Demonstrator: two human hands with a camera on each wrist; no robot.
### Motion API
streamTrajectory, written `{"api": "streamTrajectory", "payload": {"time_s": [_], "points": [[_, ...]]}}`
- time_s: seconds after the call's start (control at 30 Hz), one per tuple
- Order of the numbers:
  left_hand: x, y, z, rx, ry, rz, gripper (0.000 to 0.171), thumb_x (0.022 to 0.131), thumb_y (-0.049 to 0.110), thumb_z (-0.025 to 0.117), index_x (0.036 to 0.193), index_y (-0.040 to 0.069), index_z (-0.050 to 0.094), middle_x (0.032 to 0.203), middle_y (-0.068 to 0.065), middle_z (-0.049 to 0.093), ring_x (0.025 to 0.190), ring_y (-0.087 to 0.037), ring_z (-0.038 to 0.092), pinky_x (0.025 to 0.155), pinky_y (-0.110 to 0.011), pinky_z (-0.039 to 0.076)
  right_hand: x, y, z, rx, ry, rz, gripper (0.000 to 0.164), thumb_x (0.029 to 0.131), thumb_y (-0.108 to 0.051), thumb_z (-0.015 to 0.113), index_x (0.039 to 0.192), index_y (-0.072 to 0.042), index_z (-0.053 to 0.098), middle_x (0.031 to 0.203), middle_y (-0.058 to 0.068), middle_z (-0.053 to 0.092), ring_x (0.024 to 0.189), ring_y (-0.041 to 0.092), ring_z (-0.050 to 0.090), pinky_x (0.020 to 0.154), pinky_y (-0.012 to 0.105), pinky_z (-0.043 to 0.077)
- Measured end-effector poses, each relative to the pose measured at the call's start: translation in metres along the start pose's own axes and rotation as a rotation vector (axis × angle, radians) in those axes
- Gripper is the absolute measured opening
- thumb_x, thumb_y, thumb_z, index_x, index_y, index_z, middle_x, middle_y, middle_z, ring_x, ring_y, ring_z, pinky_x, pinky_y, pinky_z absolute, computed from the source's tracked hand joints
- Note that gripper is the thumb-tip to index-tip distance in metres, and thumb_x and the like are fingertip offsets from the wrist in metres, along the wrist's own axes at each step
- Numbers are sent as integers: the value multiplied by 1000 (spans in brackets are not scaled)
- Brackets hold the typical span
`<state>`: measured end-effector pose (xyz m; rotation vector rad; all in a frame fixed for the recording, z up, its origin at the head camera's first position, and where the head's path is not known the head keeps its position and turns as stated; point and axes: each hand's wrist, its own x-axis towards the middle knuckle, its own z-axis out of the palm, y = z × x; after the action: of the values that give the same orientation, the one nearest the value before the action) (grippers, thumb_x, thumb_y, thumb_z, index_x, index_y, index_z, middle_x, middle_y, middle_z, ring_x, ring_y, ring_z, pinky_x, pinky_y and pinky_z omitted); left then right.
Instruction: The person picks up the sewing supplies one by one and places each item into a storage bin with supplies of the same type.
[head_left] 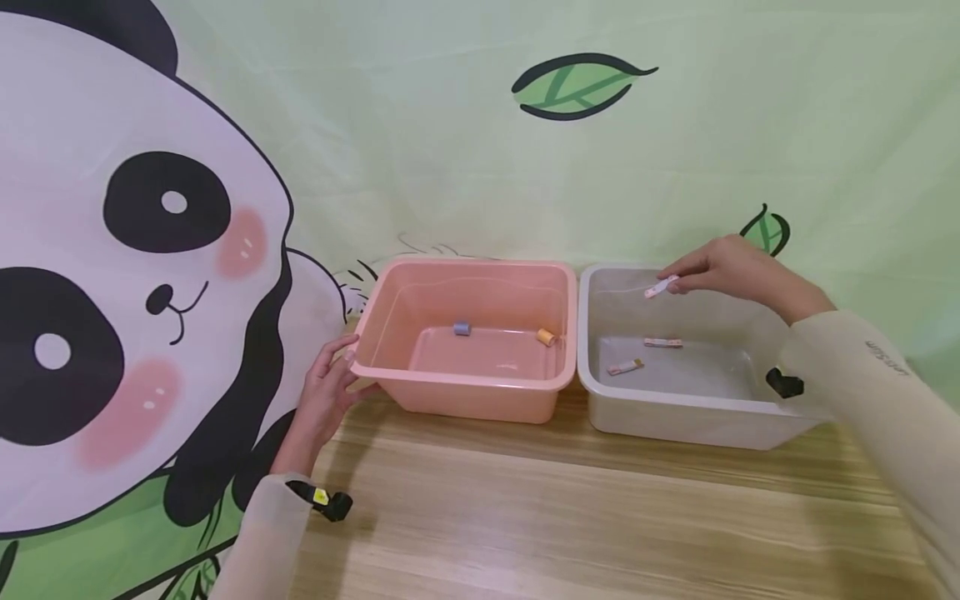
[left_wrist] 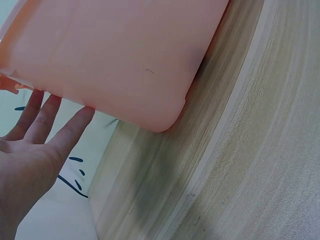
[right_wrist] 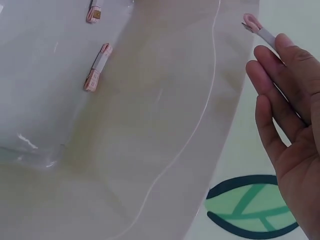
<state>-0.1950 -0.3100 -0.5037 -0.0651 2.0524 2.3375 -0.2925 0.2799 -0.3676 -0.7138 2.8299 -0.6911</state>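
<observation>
Between thumb and fingers my right hand [head_left: 731, 268] pinches a folded tape measure [head_left: 661, 287], pinkish with a white band, over the back of the grey bin [head_left: 675, 423]. In the right wrist view its looped end [right_wrist: 252, 22] sticks out past the fingertips. Two more folded tape measures, one [head_left: 663, 342] farther back and one [head_left: 626, 367] nearer, lie on the grey bin's floor. My left hand [head_left: 324, 398] touches the left side of the pink bin [head_left: 465, 400] with fairly straight fingers. Inside the pink bin are a blue thread spool [head_left: 462, 329] and an orange thread spool [head_left: 546, 337].
Both bins stand side by side on a wooden table [head_left: 570, 517], close to a green cloth backdrop [head_left: 420, 150] printed with a panda and leaves. The wooden surface extends in front of the bins.
</observation>
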Motion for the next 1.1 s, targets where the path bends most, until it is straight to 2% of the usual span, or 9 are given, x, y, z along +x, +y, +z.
{"api": "streamTrajectory", "payload": {"time_s": [0.17, 0.33, 0.67, 0.8, 0.9, 1.03, 1.1], "points": [[-2, 0, -2, -9, -2, -7, 41, 106, 33, 56, 144, 21, 47, 156, -10, 39, 125, -24, 60, 102, -60, 48, 17, -1, 9, 5, -56, -2, 30, 93, -19, 76, 120, -7, 75, 99, 5, 78, 90, 21, 70, 74, 30, 53], [-4, 0, -3, -13, -7, -9, 40, 106, 33, 55, 143, 21, 47, 157, -9, 38, 125, -23, 61, 102, -59, 48, 31, -4, 22, 21, -103, -35, 27, 93, -13, 74, 118, -3, 75, 95, 7, 77, 85, 25, 69, 71, 31, 53], [-4, -2, -3, -37, -18, 0, 36, 106, 31, 55, 140, 22, 49, 153, -7, 40, 121, -20, 63, 99, -56, 52, 46, -9, 43, -7, -146, -88, 22, 93, -11, 74, 114, -4, 76, 92, 6, 76, 79, 17, 60, 71, 30, 52], [-5, -2, -5, -17, -21, 0, 39, 106, 33, 56, 142, 21, 48, 156, -9, 38, 124, -22, 61, 99, -56, 52, 49, -11, 48, 16, -178, -92, 23, 94, -9, 72, 116, -2, 74, 95, 9, 76, 83, 20, 65, 74, 33, 54], [-5, -2, -5, 9, -18, 3, 41, 106, 35, 56, 143, 22, 47, 158, -10, 37, 125, -23, 60, 99, -57, 51, 50, -11, 51, 69, -240, -61, 25, 97, -7, 66, 120, 1, 71, 102, 15, 75, 87, 26, 70, 77, 37, 58], [-5, -2, -3, -14, -22, 6, 40, 106, 33, 55, 143, 21, 47, 157, -10, 37, 125, -23, 60, 100, -57, 51, 48, -4, 53, 89, -333, -24, 29, 100, -5, 61, 127, 5, 65, 115, 23, 71, 95, 30, 71, 84, 44, 59], [-5, -2, -3, -30, -21, 7, 39, 106, 32, 55, 143, 21, 47, 156, -8, 38, 124, -21, 61, 99, -55, 52, 46, 0, 54, 68, -352, -34, 31, 99, -6, 62, 128, 5, 65, 119, 23, 69, 100, 30, 70, 88, 47, 58]]}}
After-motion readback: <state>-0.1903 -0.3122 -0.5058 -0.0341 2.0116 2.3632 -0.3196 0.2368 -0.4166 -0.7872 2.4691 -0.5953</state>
